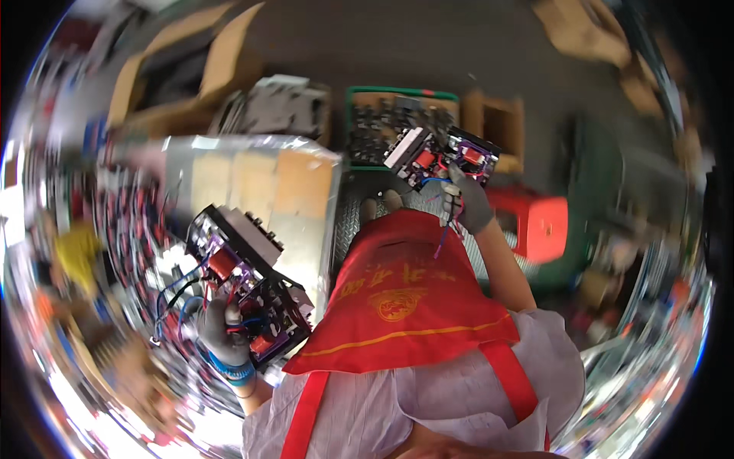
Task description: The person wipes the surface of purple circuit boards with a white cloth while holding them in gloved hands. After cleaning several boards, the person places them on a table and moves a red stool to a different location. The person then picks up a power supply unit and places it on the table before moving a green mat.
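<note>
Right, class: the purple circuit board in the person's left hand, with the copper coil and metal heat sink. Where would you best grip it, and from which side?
Grip the circuit board by its bare near edge, coming from below as the gloved left hand does. The heat sink fills the far edge, the coil stands proud mid-board, and loose wires trail off the left side, so the lower edge probably offers the clearest hold.

This is an electronics workshop or small assembly plant. Circuit boards [252, 287] with coils and loose wires lie in piles on the left, a green crate [397, 126] is full of dark parts, cardboard boxes [183, 76] stand open on the concrete floor, and the worker wears a red apron [405, 306].
</note>
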A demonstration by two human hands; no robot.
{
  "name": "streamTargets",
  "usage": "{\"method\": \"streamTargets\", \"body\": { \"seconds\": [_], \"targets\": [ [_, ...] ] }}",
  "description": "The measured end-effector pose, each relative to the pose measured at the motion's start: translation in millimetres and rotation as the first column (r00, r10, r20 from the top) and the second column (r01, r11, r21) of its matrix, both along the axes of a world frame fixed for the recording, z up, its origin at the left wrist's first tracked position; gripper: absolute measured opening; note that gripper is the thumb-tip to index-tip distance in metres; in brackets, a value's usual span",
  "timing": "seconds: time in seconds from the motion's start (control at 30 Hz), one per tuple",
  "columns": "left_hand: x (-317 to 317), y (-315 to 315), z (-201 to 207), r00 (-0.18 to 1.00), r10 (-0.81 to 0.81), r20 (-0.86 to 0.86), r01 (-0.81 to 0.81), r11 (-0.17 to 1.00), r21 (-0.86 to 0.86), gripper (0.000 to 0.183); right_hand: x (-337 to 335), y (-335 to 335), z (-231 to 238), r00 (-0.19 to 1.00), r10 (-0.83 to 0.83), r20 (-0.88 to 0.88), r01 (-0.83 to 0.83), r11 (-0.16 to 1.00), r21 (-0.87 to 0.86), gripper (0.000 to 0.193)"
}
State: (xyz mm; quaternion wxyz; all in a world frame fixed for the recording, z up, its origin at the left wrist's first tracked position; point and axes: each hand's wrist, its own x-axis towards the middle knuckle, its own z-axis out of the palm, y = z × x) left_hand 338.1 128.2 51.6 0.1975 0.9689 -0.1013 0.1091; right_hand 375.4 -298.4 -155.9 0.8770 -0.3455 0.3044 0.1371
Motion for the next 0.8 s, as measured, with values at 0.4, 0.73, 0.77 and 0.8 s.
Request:
{"method": "streamTargets", "body": {
  "seconds": [0.4, 0.73, 0.77, 0.8],
  "targets": [
    [-51, -56, 145, 0.724, -0.628, 0.286, 0.688, 0.691, -0.224, 0.034, -370, 81, 173, 0.568, -0.797, 0.205, 0.817, 0.576, -0.028, 0.036],
    [-474, -75, 392, 0.395, -0.819, 0.415, 0.911, 0.409, -0.060, 0.027, -870, 220, 411, 0.284, -0.833, 0.474, 0.941, 0.337, 0.031, 0.038],
    [-534, -54, 414, 0.371, -0.826, 0.425, 0.920, 0.391, -0.043, 0.024, -931, 245, 448, 0.295, -0.844, 0.449, 0.941, 0.339, 0.019, 0.038],
    [-602, -44, 438, 0.380, -0.847, 0.370, 0.924, 0.363, -0.118, 0.025, -1005, 272, 487, 0.278, -0.862, 0.423, 0.951, 0.309, 0.005, 0.037]
  ]
}}
